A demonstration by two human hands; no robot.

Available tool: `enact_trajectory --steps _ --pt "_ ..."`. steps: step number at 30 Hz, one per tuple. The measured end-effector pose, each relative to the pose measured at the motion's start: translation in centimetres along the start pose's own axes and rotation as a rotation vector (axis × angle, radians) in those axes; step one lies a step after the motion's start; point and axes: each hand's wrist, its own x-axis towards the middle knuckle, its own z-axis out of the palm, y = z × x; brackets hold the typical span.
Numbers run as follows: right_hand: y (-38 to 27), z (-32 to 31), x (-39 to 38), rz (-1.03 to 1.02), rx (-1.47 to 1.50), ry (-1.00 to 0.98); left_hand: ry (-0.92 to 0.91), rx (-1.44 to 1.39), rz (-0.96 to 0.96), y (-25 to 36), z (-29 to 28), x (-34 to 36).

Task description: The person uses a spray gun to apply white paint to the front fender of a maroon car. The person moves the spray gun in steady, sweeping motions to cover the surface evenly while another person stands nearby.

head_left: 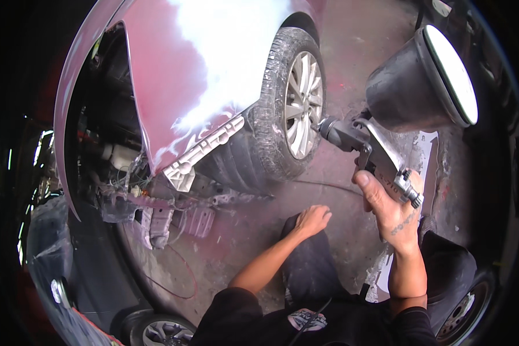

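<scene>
Right hand [393,216]: closed around the handle of a spray gun [373,151], thumb on the left side. Gun is held up at the right of the scene, nozzle end facing left toward the wheel [277,104]; dark cup [401,86] mounted above, tilted right. Left hand [313,220]: at the knee [310,254], near centre, fingers curled; cannot tell whether pressed together. Pink body panel [158,75], far left of the wheel, bears a white patch [228,43]

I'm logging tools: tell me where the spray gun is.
In the head view, the spray gun is right of the wheel, held in the right hand.
</scene>
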Motion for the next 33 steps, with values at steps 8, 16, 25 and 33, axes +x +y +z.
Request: enact_trajectory --steps 8,16,25,33 --pt "-1.9 1.5 -1.1 -0.29 0.034 -0.195 -0.069 -0.088 0.018 2.4 -3.1 -0.2" --pt "-2.0 1.7 -2.0 -0.036 0.04 -0.171 -0.011 -0.055 0.065 -2.5 0.7 0.2" --pt "-2.6 2.8 -2.7 -0.137 0.005 -0.186 -0.019 0.02 0.001 -1.9 0.5 -0.3" --pt "-2.8 5.4 -2.6 -0.56 -0.05 -0.122 0.012 0.003 0.023 -4.0 1.9 -0.2"
